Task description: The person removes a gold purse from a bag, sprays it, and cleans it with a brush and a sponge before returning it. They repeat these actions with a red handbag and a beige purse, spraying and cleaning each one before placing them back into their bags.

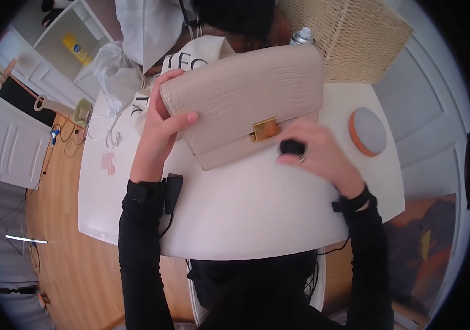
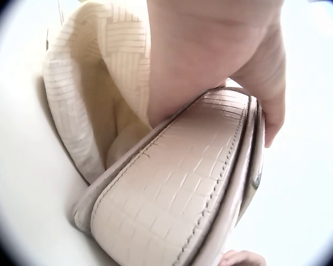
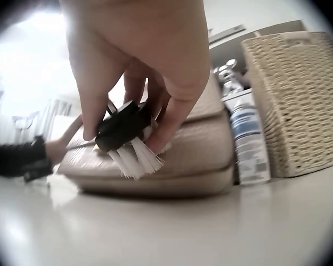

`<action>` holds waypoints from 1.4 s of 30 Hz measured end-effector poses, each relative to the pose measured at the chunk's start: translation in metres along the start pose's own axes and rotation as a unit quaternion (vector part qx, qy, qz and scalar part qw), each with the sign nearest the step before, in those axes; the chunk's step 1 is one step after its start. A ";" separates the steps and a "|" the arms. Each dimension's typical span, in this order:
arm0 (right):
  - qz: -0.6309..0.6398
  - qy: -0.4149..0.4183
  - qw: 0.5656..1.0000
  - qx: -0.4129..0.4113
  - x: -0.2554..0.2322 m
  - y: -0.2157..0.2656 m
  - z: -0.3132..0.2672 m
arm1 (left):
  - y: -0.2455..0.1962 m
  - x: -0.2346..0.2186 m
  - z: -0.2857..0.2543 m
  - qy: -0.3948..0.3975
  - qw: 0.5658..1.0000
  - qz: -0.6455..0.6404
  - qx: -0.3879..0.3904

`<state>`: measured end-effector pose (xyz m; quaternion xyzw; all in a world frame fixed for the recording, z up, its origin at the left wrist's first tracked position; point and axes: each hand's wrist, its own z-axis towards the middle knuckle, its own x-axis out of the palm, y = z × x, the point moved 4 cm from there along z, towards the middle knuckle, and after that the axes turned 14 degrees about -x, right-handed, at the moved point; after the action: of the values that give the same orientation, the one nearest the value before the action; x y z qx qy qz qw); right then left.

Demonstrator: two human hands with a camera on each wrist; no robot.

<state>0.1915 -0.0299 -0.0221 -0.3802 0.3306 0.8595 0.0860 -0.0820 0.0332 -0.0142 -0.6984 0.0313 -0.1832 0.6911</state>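
A pale pink crocodile-textured handbag [image 1: 246,91] with a gold clasp [image 1: 266,129] leans tilted on the white table. My left hand [image 1: 160,129] grips its left end, thumb across the front flap and fingers behind. In the left wrist view the stitched side panel [image 2: 166,177] shows below that hand. A small black brush [image 3: 122,127] with white bristles [image 3: 136,159] is pinched between the thumb and fingers of my right hand [image 1: 323,151]. The bristles point downward in front of the bag, close to the clasp and lower flap edge.
A woven basket [image 1: 364,44] stands at the back right, with a spray can [image 3: 250,144] beside it. On the table's right lies a round orange-rimmed grey disc [image 1: 368,132]. Lettered cloth [image 1: 213,47] and a white drawstring pouch [image 1: 115,74] are behind and left of the handbag.
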 end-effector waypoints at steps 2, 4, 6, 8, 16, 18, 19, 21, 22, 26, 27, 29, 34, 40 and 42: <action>0.003 0.036 0.997 -0.072 0.029 0.020 0.006 | 0.001 -0.001 0.003 -0.002 1.000 0.000 -0.001; -0.010 0.023 0.988 -0.153 0.048 0.052 0.020 | 0.002 -0.002 0.003 -0.007 1.000 0.006 0.003; -0.030 0.009 0.980 -0.198 0.061 0.068 0.034 | 0.001 -0.002 0.003 -0.004 1.000 -0.001 0.002; -0.071 0.020 0.973 -0.219 0.070 0.067 0.041 | 0.002 0.000 0.002 0.004 1.000 -0.006 -0.003; -0.109 -0.022 0.994 0.004 -0.001 -0.003 -0.021 | -0.002 0.002 -0.002 0.005 1.000 0.027 0.006; -0.146 -0.065 0.984 0.083 -0.041 -0.028 -0.036 | -0.002 0.000 0.000 0.007 1.000 0.012 0.001; -0.173 -0.076 0.976 0.112 -0.059 -0.039 -0.039 | 0.000 0.001 0.001 0.013 1.000 0.005 -0.004; -0.167 -0.098 0.968 0.157 -0.078 -0.059 -0.040 | 0.004 0.000 0.000 0.006 1.000 -0.010 -0.012; -0.164 -0.116 0.964 0.175 -0.087 -0.070 -0.039 | 0.003 0.000 0.003 0.005 1.000 -0.012 -0.010; -0.104 -0.081 0.968 0.213 -0.090 -0.124 -0.040 | 0.001 -0.001 0.001 0.008 1.000 0.011 0.006; -0.115 -0.068 0.970 0.203 -0.090 -0.123 -0.042 | 0.000 0.000 0.000 0.009 1.000 0.016 0.007; -0.159 0.011 0.950 0.269 -0.096 -0.120 -0.045 | -0.001 0.003 -0.002 0.011 1.000 0.018 -0.003; -0.323 0.084 0.844 0.420 -0.125 -0.102 -0.096 | -0.003 0.005 -0.004 0.008 1.000 0.022 -0.003; -0.256 0.027 0.860 0.440 -0.118 -0.102 -0.129 | -0.002 0.004 -0.003 0.003 1.000 0.011 -0.008; -0.244 0.013 0.875 0.418 -0.115 -0.101 -0.124 | -0.001 0.003 -0.005 0.001 1.000 0.013 -0.010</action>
<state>0.3861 -0.0197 -0.0520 -0.3884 0.5570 0.5876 0.4402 -0.0805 0.0279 -0.0128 -0.7051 0.0423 -0.1746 0.6860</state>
